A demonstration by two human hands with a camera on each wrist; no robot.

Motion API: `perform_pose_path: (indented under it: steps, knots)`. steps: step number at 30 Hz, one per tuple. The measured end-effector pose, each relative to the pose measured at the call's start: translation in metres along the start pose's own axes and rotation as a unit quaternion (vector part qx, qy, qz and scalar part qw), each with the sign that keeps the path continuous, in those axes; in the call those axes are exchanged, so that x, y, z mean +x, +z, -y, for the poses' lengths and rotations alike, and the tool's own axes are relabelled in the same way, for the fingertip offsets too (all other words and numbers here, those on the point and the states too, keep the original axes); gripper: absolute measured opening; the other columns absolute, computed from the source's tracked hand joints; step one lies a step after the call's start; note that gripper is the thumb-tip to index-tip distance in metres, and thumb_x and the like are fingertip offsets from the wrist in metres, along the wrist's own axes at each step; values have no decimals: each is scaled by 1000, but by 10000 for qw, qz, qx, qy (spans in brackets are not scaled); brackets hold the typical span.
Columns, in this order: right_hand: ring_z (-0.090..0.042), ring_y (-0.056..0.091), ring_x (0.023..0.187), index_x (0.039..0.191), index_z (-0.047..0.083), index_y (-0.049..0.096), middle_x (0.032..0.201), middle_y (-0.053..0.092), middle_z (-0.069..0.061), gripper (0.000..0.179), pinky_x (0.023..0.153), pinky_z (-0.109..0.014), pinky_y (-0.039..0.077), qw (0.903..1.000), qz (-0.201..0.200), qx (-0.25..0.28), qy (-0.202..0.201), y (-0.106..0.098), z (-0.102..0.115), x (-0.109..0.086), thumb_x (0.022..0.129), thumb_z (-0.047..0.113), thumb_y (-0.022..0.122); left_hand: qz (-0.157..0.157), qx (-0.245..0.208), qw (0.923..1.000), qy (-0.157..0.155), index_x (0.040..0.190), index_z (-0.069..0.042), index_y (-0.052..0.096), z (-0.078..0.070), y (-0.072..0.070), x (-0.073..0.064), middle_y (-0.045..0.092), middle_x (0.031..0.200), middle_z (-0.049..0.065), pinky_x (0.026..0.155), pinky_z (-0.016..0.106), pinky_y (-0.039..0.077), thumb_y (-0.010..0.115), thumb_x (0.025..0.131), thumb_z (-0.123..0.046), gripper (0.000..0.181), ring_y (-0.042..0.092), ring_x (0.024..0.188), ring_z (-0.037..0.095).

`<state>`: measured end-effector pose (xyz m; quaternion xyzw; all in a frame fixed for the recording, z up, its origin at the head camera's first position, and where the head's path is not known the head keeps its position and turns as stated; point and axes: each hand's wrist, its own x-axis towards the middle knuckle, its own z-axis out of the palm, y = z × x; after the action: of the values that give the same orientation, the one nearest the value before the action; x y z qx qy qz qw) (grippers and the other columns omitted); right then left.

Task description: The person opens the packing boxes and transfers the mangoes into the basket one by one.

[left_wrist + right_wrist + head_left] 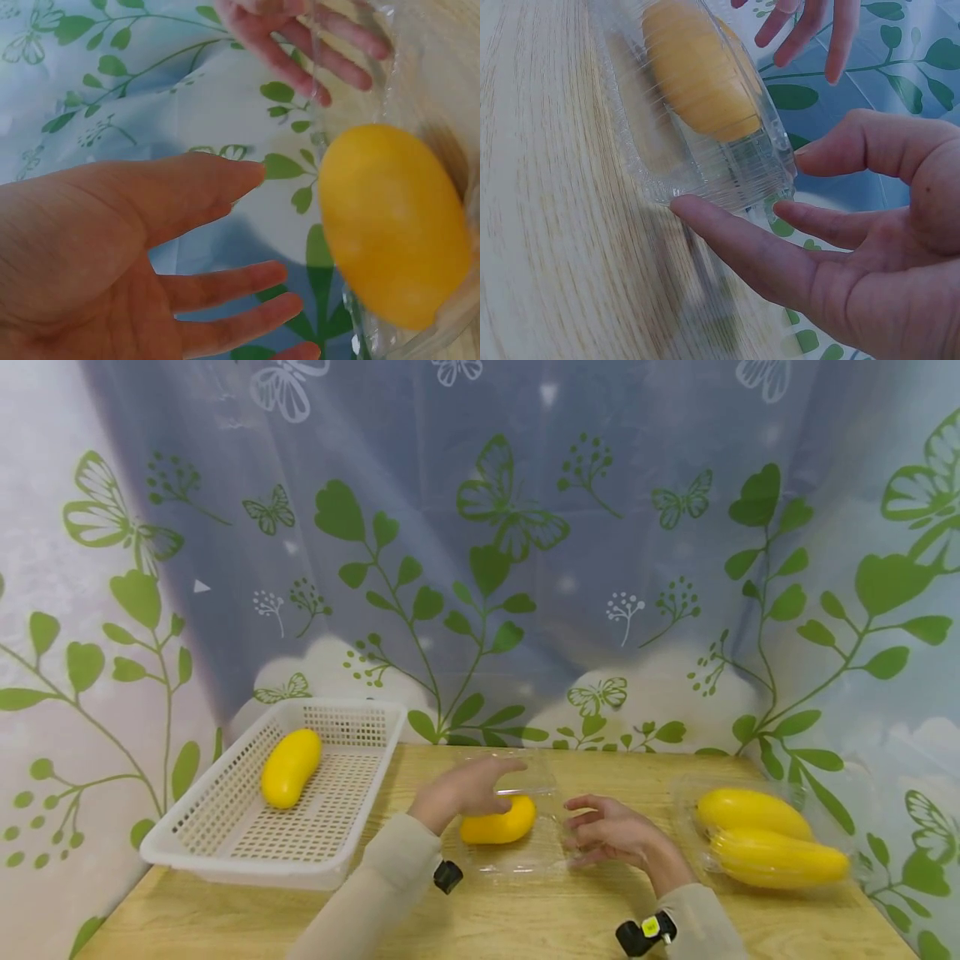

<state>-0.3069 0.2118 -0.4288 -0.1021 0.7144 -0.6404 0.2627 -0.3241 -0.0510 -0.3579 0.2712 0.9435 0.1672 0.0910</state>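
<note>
A short, rounded yellow squash (501,823) lies in a clear plastic clamshell box (528,858) in the middle of the table. Above it, in the head view, my left hand (468,789) reaches over the squash; the left wrist view has its thumb and fingers spread with nothing between them. At the box's right end is my right hand (617,837), its fingers apart. The right wrist view puts its fingertips (682,204) right at the box's corner and its thumb beside the rim. The raised transparent lid (528,768) stands at the back of the box.
On the left, a white perforated basket (347,858) contains another yellow squash (291,768). Another clear box (686,793) with two yellow squashes (780,857) sits on the right of the wooden table (540,922). A leaf-and-butterfly printed curtain (570,602) hangs behind.
</note>
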Motion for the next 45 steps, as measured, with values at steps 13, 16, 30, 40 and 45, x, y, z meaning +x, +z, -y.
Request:
perform_pose_path:
  steps: [13, 16, 30, 40, 45]
  knots:
    - [-30, 67, 109, 155, -12, 20, 145, 38, -37, 75, 90, -49, 62, 9999, -94, -75, 17, 3, 1, -1, 89, -5, 56, 48, 203, 9995, -234, 147, -24, 56, -11, 12, 4, 52, 156, 1, 118, 47, 43, 77, 94, -21, 57, 47, 147, 25]
    - [-30, 67, 110, 155, -11, 20, 144, 39, -36, 75, 90, -50, 62, 9999, -97, -74, 27, 3, 1, -1, 90, -5, 56, 29, 151, 9995, -287, 144, -21, 60, -10, 13, 4, 54, 154, 2, 117, 47, 44, 77, 94, -20, 53, 49, 145, 26]
    - [-28, 68, 107, 156, -11, 19, 143, 40, -35, 76, 89, -49, 62, 10000, -65, -71, -12, 2, 0, -1, 90, -5, 57, -31, 55, 9992, -389, 127, -18, 71, -1, 18, 7, 62, 146, 4, 114, 47, 47, 83, 86, -10, 43, 53, 140, 28]
    - [-27, 68, 106, 156, -10, 20, 142, 41, -34, 76, 90, -48, 62, 10000, -67, -47, -2, 0, -3, 0, 89, -5, 57, -6, -22, 9978, -664, 130, -15, 69, -1, 19, 8, 59, 147, 6, 111, 46, 49, 86, 83, -11, 51, 54, 137, 28]
    - [-28, 67, 107, 156, -11, 20, 144, 39, -35, 76, 90, -48, 62, 9999, -84, -51, 21, 0, -1, 0, 89, -5, 56, 108, -75, 9967, -806, 129, -17, 68, -1, 21, 8, 59, 145, 7, 110, 48, 50, 87, 82, -15, 50, 56, 133, 27]
